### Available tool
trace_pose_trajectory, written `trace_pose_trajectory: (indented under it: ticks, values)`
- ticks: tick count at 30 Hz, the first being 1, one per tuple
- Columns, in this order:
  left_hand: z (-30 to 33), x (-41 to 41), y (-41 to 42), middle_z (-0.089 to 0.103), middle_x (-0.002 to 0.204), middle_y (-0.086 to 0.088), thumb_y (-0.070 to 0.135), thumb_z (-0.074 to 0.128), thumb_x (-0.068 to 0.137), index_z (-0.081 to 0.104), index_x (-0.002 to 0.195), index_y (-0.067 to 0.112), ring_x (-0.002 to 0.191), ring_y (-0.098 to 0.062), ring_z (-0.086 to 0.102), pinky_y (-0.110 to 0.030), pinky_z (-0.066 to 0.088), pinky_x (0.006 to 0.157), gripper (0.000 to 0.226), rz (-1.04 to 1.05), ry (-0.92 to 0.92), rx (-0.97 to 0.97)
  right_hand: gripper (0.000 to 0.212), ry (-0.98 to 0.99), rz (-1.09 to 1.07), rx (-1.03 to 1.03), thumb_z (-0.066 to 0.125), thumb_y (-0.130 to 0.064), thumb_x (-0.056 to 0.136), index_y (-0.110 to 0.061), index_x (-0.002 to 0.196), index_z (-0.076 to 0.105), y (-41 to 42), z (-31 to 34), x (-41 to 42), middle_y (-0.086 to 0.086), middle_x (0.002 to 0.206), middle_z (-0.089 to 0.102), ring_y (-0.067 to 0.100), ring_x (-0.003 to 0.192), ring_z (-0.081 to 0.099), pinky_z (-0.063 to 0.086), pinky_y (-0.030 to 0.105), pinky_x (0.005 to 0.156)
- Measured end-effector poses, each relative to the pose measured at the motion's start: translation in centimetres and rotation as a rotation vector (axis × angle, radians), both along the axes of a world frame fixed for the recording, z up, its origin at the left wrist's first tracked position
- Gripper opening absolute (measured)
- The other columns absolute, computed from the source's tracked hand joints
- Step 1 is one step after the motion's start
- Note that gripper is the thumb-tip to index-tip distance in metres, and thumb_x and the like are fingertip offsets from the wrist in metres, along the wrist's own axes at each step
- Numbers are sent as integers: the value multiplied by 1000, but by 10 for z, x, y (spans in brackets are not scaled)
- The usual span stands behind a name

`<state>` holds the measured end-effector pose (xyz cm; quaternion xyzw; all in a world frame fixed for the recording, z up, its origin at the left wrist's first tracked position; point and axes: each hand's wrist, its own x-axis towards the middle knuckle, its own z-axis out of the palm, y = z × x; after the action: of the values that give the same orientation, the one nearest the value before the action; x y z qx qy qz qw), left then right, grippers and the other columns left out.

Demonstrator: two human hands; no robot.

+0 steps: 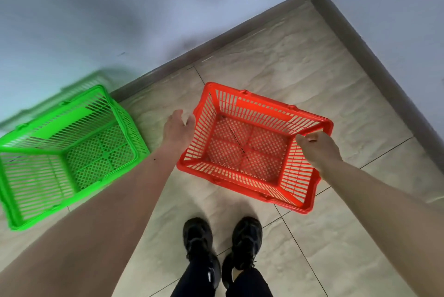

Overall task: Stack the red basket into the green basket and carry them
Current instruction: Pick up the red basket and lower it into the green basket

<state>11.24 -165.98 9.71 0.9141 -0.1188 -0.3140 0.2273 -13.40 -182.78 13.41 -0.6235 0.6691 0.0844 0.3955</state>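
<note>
Over floor tiles [312,56]: both hands' fingers clamped on red basket [249,145] rims; green basket [60,152] apart, left.

the red basket [252,145] is a slatted plastic tub with a lattice bottom, open side up, empty, its rim a little tilted. it sits over the tiled floor to the right, with fingers curled over the rim at its left and right short sides. the green basket [64,152], same shape, empty and upright, rests on the floor by the wall, well apart to the left, blurred.
</note>
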Motion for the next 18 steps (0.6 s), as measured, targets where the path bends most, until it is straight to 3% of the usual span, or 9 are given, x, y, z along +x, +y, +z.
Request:
trace_pose_trajectory:
  ticks: [6,10,13,16,18]
  values:
    - [-34,-4,-18,38,150,-18,39,44,96,33,146,8,138,-34,38,-42,31,111,59,-50,-39,54,62,86,-194,-43,59,-51,79,-6,122,52,-6,-48,-41,17,121,60,38,108,60,50,49,90]
    - [-61,-3,-21,35,151,-20,38,43,97,30,147,6,140,-35,33,-44,28,112,61,-84,-69,73,63,173,-263,-83,62,-42,86,-4,131,40,-6,-72,-58,22,133,46,43,122,48,44,56,96]
    - [-84,0,-21,32,153,-20,38,43,97,26,148,5,142,-35,30,-45,26,114,63,-84,-79,85,70,229,-251,-91,62,-45,86,-1,134,37,-9,-97,-69,24,135,45,42,126,45,43,56,98]
    - [-108,6,-20,40,148,-20,42,43,96,27,147,7,136,-39,40,-51,35,110,64,-72,-59,95,68,234,-276,-59,61,-47,86,-1,131,39,-9,-121,-77,23,132,52,43,121,51,46,54,95]
    - [-121,7,-18,51,137,-19,47,42,94,34,141,11,123,-41,53,-55,46,99,60,-54,-33,89,61,204,-289,-29,61,-46,87,-1,126,46,-7,-134,-81,21,125,59,42,112,58,49,48,88]
